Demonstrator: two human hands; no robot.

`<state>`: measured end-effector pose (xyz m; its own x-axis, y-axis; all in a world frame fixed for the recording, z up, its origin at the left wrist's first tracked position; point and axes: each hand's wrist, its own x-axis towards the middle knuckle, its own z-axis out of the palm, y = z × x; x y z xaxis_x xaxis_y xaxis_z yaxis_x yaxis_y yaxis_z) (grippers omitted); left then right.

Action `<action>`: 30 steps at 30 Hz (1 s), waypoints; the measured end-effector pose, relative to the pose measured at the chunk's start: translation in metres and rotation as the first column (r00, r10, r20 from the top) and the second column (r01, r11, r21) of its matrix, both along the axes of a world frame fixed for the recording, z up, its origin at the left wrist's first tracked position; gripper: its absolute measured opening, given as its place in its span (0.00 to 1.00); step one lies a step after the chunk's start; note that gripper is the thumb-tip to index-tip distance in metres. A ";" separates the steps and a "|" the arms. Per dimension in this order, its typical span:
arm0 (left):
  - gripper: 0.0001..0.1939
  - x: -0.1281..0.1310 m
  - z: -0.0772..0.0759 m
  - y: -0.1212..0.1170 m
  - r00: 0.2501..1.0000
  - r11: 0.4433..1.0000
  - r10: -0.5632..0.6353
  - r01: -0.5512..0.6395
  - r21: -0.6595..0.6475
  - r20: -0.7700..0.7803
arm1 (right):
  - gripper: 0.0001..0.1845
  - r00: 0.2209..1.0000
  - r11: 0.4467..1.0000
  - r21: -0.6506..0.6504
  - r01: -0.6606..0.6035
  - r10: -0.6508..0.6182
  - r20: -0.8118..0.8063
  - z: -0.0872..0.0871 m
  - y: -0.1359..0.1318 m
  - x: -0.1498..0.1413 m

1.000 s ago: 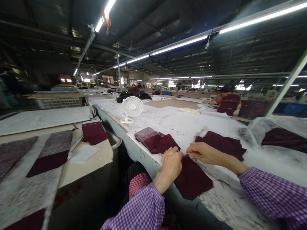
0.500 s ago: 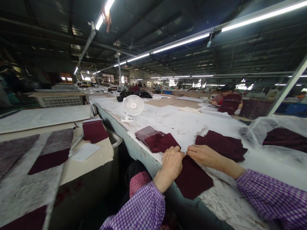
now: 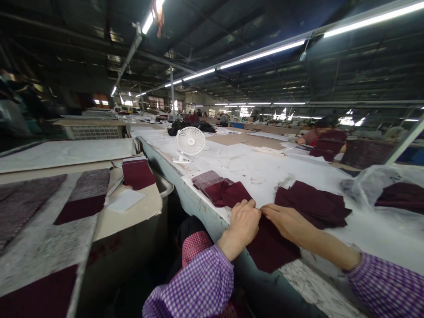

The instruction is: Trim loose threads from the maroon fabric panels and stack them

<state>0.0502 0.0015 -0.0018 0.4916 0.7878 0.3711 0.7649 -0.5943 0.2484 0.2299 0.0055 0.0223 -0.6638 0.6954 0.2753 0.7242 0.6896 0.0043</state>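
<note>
Two bare hands meet at the table's near edge, low and right of centre in the frame. The left hand point(image 3: 241, 225), knuckles up, has its fingers closed narrowly on the top corner of a maroon panel point(image 3: 273, 247); the right hand point(image 3: 288, 221) pinches the same corner from the other side. The panel hangs below them, partly over the edge of the white-covered table point(image 3: 251, 170). Just beyond the left hand lies a maroon and speckled pile point(image 3: 227, 192), and behind the right hand a fanned maroon stack point(image 3: 311, 203). A clear plastic bag point(image 3: 362, 187) sits at the right of the frame. Near the centre stands a white fan point(image 3: 190, 141); a person point(image 3: 327, 139) bends over cloth at upper right.
</note>
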 end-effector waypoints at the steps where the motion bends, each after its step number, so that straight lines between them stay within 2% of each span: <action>1: 0.12 -0.003 0.000 0.001 1.000 1.000 -0.004 0.004 -0.018 0.024 | 0.18 1.000 1.000 -0.016 0.016 -0.016 -0.005 -0.003 -0.002 -0.002; 4: 0.11 -0.020 -0.001 0.006 0.994 0.997 -0.004 0.013 -0.081 0.105 | 0.18 0.999 0.999 -0.036 0.004 -0.005 -0.040 -0.010 -0.001 0.000; 7: 0.10 -0.038 -0.002 0.006 0.988 0.996 -0.005 0.018 -0.086 0.152 | 0.18 0.997 0.997 -0.067 -0.029 0.024 -0.067 -0.013 0.002 0.005; 12: 0.10 -0.047 -0.006 -0.006 0.995 0.998 -0.036 0.030 0.063 0.094 | 0.19 0.996 0.992 -0.114 -0.057 0.050 -0.067 -0.006 0.001 0.003; 16: 0.12 -0.046 -0.006 -0.014 0.998 0.976 -0.064 0.066 0.206 -0.015 | 0.21 0.995 0.982 -0.174 -0.080 0.088 0.043 0.010 -0.004 -0.007; 21: 0.13 -0.049 -0.006 -0.012 0.993 0.968 -0.105 0.112 0.226 -0.044 | 0.25 0.964 0.987 -0.149 -0.057 0.094 0.247 0.023 -0.008 -0.020; 23: 0.13 -0.052 -0.006 -0.010 0.993 0.978 -0.109 0.101 0.184 0.033 | 0.25 0.947 0.991 -0.119 -0.057 0.091 0.307 0.024 -0.009 -0.023; 27: 0.16 -0.060 -0.007 -0.010 0.958 0.998 -0.055 0.045 0.043 0.283 | 0.26 0.924 0.993 -0.102 -0.055 0.089 0.371 0.027 -0.010 -0.027; 30: 0.09 -0.064 -0.008 -0.012 0.936 1.000 0.014 -0.018 0.007 0.352 | 0.27 0.918 0.991 -0.125 -0.037 0.084 0.388 0.029 -0.010 -0.028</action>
<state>-0.0137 -0.0109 -0.0103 0.3153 0.7898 0.5262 0.6391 -0.5866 0.4975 0.2024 -0.0049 0.0511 -0.7441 0.6616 -0.0932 0.6372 0.7446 0.1988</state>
